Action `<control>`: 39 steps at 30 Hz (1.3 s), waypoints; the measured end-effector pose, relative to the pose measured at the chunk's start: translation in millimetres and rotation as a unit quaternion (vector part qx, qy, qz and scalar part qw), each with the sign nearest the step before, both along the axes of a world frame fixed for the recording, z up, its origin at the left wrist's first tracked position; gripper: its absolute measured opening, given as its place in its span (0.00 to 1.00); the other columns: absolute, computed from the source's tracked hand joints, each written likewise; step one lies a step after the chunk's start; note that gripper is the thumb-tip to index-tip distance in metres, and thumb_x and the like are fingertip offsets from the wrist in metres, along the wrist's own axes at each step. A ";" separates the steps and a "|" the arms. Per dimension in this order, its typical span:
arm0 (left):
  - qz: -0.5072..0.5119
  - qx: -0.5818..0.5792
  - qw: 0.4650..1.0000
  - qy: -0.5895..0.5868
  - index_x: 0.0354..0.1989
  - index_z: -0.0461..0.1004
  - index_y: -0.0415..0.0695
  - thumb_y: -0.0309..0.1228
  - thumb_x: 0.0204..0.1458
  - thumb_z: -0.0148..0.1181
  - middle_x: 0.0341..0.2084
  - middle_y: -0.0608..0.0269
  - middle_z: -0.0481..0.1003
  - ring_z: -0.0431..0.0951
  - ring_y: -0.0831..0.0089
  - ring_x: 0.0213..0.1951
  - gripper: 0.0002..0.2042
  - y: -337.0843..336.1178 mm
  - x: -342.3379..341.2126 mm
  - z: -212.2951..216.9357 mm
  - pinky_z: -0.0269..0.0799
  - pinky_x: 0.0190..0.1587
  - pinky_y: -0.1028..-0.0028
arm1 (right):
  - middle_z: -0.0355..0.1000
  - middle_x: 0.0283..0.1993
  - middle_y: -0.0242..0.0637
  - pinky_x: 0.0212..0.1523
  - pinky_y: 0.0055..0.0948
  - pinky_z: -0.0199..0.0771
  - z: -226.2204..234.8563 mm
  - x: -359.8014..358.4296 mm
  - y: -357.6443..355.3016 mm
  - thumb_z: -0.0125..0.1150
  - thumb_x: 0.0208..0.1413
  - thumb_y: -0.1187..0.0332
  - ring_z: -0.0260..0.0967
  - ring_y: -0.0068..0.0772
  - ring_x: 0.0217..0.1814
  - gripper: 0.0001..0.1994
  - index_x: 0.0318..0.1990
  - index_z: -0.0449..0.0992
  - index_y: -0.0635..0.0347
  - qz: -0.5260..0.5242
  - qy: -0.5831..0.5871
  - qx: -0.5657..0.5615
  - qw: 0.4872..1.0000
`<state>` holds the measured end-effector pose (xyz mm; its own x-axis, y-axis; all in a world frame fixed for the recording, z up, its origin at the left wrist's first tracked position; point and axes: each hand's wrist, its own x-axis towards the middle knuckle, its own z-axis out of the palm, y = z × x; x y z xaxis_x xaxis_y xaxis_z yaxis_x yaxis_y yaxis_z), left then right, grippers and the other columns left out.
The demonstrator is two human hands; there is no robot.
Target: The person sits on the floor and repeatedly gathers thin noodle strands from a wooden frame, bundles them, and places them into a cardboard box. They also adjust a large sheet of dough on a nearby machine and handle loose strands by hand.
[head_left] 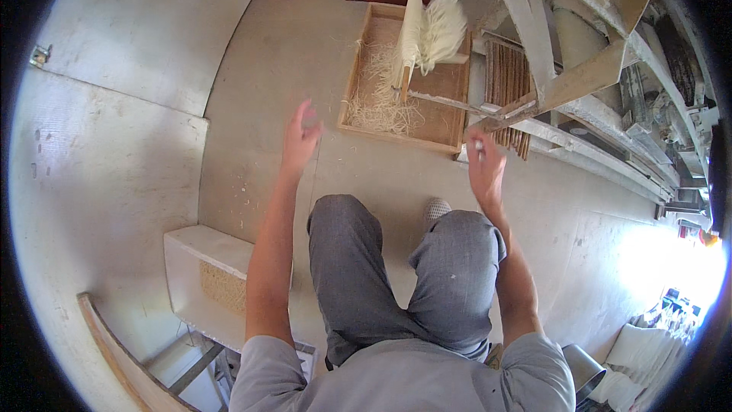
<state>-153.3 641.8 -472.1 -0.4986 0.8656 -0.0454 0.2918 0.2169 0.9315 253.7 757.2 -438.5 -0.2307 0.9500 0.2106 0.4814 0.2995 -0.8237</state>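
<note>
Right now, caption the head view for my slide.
Left hand and right hand raised, wooden tray of pale strands beyond.

I see the left hand (302,140) raised above the floor (252,107), the right hand (486,165) near a wooden tray (437,123) strewn with thin scraps (381,113), pale strands (443,30) fanning over it.

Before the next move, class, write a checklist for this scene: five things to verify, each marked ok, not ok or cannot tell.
1. Left hand's grip empty: ok, nothing shows in it.
2. Right hand's grip empty: cannot tell, it is curled and blurred.
3. Loose strands inside the wooden tray: ok, mostly toward its left side.
4. Floor clean: not ok, pale specks show at left.
5. Both feet clear of the tray: cannot tell; the right shoe is clear, the left foot is hidden.
</note>
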 end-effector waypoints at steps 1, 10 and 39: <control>0.019 -0.036 0.997 -0.066 0.69 0.63 0.45 0.27 0.58 0.62 0.54 0.56 0.75 0.80 0.70 0.39 0.29 -24.8 3.2 -16.0 0.77 0.38 0.70 | 0.81 0.45 0.46 0.38 0.33 0.80 -14.5 8.6 -19.2 0.60 0.65 0.66 0.81 0.37 0.40 0.12 0.48 0.80 0.65 -0.002 0.002 -0.034 0.999; 0.130 -0.205 0.951 -0.191 0.62 0.69 0.40 0.35 0.62 0.57 0.45 0.60 0.78 0.79 0.73 0.42 0.22 -220.4 29.7 -130.7 0.74 0.42 0.72 | 0.80 0.41 0.52 0.40 0.45 0.78 -139.0 22.5 -2.9 0.63 0.59 0.65 0.79 0.53 0.40 0.12 0.42 0.81 0.64 0.061 -0.133 -0.074 0.986; 0.125 -0.115 0.950 -0.264 0.59 0.72 0.34 0.27 0.63 0.59 0.44 0.56 0.81 0.80 0.72 0.45 0.18 -251.8 40.1 -126.2 0.74 0.51 0.73 | 0.75 0.36 0.31 0.36 0.21 0.74 -73.9 -15.8 43.8 0.60 0.65 0.76 0.71 0.19 0.34 0.06 0.46 0.76 0.66 0.046 0.189 -0.179 0.964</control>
